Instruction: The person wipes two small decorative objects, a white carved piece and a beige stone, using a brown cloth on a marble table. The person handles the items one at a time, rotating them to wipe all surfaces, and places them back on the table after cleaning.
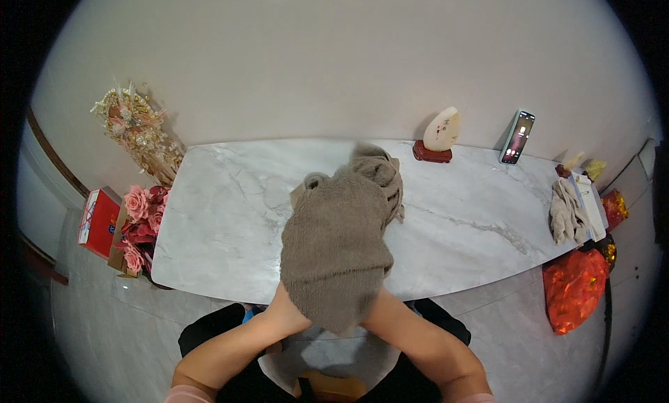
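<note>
A brown-grey fluffy towel [334,236] is bunched above the near middle of the white marble-patterned table [219,220]. Its far end is crumpled and twisted, while the near part spreads flatter and hangs past the table's front edge. My left hand [288,310] reaches under the towel from the left. From the right, my right hand [377,309] goes beneath the same cloth. Both wrists show at the near edge; the fingers of each hand are covered, so their grip is hidden.
At the back stand a pale stone on a red-brown base [433,151] and an upright phone [517,137]. Gloves [565,212] lie beside a notepad [590,204] at right. Artificial roses [137,203] and a red box [99,225] flank the left edge; a shiny red bag [575,288] is lower right.
</note>
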The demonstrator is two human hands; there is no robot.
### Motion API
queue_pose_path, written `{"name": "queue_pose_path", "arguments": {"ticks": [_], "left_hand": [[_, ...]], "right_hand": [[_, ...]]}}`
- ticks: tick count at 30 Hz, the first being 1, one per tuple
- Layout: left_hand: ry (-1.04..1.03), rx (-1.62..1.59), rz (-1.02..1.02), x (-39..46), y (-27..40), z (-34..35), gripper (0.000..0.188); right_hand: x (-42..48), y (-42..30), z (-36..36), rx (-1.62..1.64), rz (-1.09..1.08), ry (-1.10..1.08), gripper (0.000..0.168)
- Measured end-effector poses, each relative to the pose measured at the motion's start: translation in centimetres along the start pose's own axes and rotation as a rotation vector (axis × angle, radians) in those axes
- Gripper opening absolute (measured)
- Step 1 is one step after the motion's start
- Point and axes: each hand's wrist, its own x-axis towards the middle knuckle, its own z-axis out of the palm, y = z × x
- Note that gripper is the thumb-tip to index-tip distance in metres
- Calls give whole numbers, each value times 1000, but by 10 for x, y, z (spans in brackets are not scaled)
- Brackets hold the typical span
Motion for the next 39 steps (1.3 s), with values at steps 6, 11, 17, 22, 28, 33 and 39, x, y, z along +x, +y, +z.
{"name": "queue_pose_path", "arguments": {"ticks": [6,11,17,22,28,33,39], "left_hand": [[33,-146,23,5,-2,2,73],[144,-40,107,21,14,-1,87],[201,-95,79,21,17,3,86],[246,-119,79,20,22,5,84],[265,-101,87,22,19,11,82],[294,-147,86,19,14,16,84],[259,-149,52,18,16,15,89]], "right_hand": [[15,24,-4,-62,-46,32,51],[31,58,-14,43,-47,109,51],[19,64,0,1327,488,102,47],[4,50,13,1179,439,126,53],[-27,34,27,1053,509,117,63],[-40,-9,5,491,231,125,63],[-89,-24,25,55,79,-131,72]]}}
